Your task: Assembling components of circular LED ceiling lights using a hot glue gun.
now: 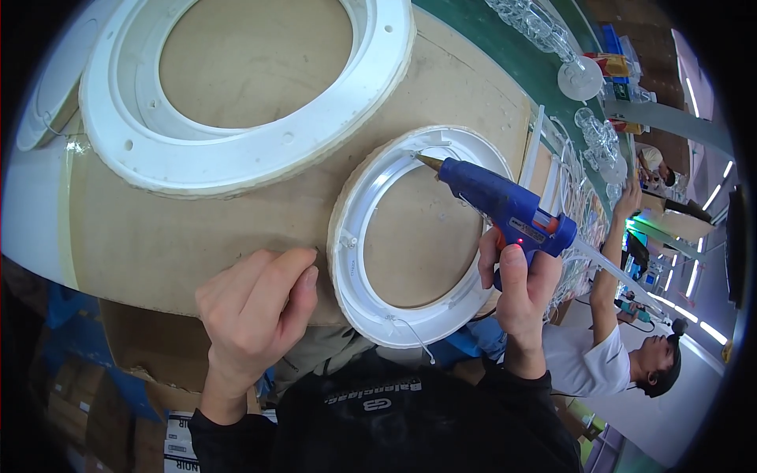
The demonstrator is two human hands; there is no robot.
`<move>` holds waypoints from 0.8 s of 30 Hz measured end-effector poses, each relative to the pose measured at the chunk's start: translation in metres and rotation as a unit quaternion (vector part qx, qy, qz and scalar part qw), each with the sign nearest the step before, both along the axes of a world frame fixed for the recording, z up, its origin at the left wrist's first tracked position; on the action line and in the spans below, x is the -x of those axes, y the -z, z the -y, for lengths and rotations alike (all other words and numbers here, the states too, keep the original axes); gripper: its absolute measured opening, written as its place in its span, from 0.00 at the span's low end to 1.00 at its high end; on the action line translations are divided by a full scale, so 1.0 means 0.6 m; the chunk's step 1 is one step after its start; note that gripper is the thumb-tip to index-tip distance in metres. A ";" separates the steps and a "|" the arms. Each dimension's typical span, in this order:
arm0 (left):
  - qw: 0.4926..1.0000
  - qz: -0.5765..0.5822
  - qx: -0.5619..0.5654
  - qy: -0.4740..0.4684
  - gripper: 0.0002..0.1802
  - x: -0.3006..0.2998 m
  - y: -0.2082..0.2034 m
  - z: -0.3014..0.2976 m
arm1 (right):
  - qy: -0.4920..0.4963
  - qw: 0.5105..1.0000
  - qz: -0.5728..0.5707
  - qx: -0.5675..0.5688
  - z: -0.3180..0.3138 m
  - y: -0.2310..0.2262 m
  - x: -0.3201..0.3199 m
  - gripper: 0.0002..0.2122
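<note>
My right hand [520, 288] grips a blue hot glue gun [501, 197] with a small red light on it. Its brass-coloured nozzle points left and meets the inner channel of a white ring-shaped frame [344, 272] with a rough tan outer edge. A clear glue stick [599, 260] sticks out of the gun's back. A short white wire [418, 335] hangs from the ring's near side. Left of the ring, my left hand [256, 311] is closed with thumb and fingers pinched together above the cardboard; whatever is between them is too small to make out.
A larger white ring [229, 169] lies at the far left on the cardboard-covered table [126, 236]. Clear glass-like pieces [599, 146] and tangled white wires [572, 197] are at the right. Another person [595, 355] in a white shirt reaches over there. Cardboard boxes [142, 339] stand below the table's near edge.
</note>
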State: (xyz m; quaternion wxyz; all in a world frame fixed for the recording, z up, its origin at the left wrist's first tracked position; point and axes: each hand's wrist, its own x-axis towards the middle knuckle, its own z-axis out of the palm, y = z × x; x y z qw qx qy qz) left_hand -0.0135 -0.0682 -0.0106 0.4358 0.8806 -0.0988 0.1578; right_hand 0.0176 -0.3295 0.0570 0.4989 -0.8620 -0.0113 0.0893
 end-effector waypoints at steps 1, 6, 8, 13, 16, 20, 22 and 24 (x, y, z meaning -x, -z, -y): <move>1.000 -0.003 0.002 -0.001 0.10 0.001 0.000 0.000 | 0.001 1.000 0.007 -0.003 0.000 0.000 0.001 0.19; 1.000 0.002 0.001 -0.002 0.11 0.001 0.001 0.001 | 0.010 1.000 -0.012 -0.005 0.002 -0.004 0.008 0.18; 1.000 -0.001 0.004 -0.001 0.11 0.002 0.001 0.001 | 0.015 1.000 -0.010 -0.006 0.002 -0.004 0.009 0.18; 1.000 0.001 0.002 -0.004 0.11 0.004 0.002 0.003 | -0.013 1.000 -0.023 0.000 0.011 -0.003 0.011 0.18; 1.000 0.000 0.002 -0.005 0.10 0.004 0.001 0.003 | -0.003 1.000 -0.011 -0.010 0.006 -0.003 0.012 0.20; 1.000 0.001 -0.002 -0.009 0.10 0.005 0.002 0.002 | 0.005 0.999 -0.006 -0.051 0.002 -0.005 0.024 0.24; 1.000 0.001 -0.002 -0.008 0.10 0.004 0.002 0.002 | -0.029 0.987 -0.090 -0.132 0.011 -0.012 0.032 0.31; 1.000 0.002 -0.002 -0.006 0.10 0.003 0.004 0.003 | -0.039 0.981 -0.120 -0.145 0.013 -0.009 0.041 0.31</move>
